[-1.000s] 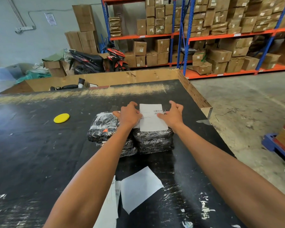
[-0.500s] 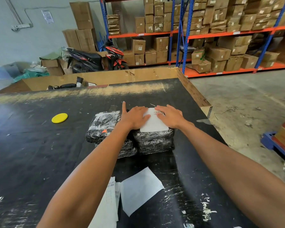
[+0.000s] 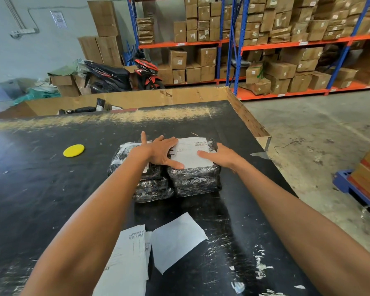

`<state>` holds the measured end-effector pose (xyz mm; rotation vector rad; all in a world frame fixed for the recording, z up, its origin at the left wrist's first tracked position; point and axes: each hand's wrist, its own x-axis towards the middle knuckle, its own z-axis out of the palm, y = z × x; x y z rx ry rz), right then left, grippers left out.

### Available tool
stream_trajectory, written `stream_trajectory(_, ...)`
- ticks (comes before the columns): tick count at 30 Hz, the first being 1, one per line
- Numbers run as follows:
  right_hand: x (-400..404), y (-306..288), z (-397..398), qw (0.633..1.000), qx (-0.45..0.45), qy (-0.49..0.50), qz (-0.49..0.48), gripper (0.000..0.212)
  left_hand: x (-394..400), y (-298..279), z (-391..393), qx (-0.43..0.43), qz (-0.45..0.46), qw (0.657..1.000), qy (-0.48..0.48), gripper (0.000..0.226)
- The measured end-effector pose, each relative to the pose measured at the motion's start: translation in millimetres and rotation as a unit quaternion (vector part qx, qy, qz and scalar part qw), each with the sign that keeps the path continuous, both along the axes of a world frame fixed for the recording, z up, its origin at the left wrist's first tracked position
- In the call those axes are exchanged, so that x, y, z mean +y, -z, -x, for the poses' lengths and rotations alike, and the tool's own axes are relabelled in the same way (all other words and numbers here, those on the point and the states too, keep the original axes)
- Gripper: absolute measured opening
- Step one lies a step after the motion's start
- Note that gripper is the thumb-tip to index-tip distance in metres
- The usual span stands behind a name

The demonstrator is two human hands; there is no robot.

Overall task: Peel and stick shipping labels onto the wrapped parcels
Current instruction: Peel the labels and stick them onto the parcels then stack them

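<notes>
Two stacks of black, film-wrapped parcels (image 3: 193, 181) stand side by side in the middle of the black table (image 3: 41, 189). A white shipping label (image 3: 190, 153) lies flat on top of the right stack. My left hand (image 3: 160, 151) rests flat with spread fingers on the label's left edge, thumb on its near corner. My right hand (image 3: 222, 155) lies flat on the label's right side and the parcel's right edge. The left stack (image 3: 152, 186) is partly hidden under my left forearm.
Near the front edge lie a pile of printed label sheets (image 3: 126, 261) and a blank white backing sheet (image 3: 176, 240). A yellow disc (image 3: 73, 150) sits at the left. A cardboard wall (image 3: 137, 98) borders the table's far side; shelves of cartons and a motorbike stand beyond.
The hands first held the label's far edge with pinched fingers, then laid it down. Both hands have since flattened and slid apart towards the label's sides.
</notes>
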<state>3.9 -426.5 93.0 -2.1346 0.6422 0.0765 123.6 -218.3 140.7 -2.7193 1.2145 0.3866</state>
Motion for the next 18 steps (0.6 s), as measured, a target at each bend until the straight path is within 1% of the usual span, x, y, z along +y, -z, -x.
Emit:
stream_trajectory(1,1,0,2,0.999,-0.002,0.019,-0.026,0.110,0,-1,0,-0.001,-0.001,1.000,0.000,0.113)
stream_trajectory(3,2,2,1,0.993,-0.008,0.054,-0.108,0.090,-4,-1,2,-0.007,0.018,1.000,-0.007,0.104)
stream_trajectory(4,2,3,-1,0.987,-0.012,0.068,-0.148,0.079,-9,-1,4,-0.011,0.045,0.999,-0.014,0.097)
stream_trajectory(5,3,4,-4,0.978,-0.021,0.081,-0.191,0.073,-16,1,8,-0.013,0.078,0.997,-0.018,0.090)
stream_trajectory(6,4,6,-6,0.969,-0.027,0.094,-0.225,0.071,-25,3,12,-0.014,0.105,0.994,-0.019,0.084)
stream_trajectory(8,8,7,-8,0.959,-0.030,0.118,-0.257,0.064,-43,10,21,-0.006,0.119,0.993,-0.021,0.076)
stream_trajectory(11,12,2,-1,0.952,-0.034,0.141,-0.268,0.036,-58,22,23,-0.017,0.092,0.994,-0.051,0.069)
stream_trajectory(13,12,-1,4,0.947,-0.043,0.163,-0.275,0.024,-59,28,21,-0.036,0.098,0.992,-0.070,0.066)
stream_trajectory(14,13,-4,5,0.944,-0.051,0.166,-0.281,0.024,-58,31,21,-0.032,0.113,0.990,-0.075,0.065)
stream_trajectory(15,13,-4,4,0.940,-0.062,0.168,-0.289,0.030,-57,34,23,-0.018,0.136,0.987,-0.079,0.064)
stream_trajectory(18,24,-9,-1,0.927,-0.093,0.172,-0.320,0.078,-56,39,29,0.026,0.212,0.972,-0.098,0.063)
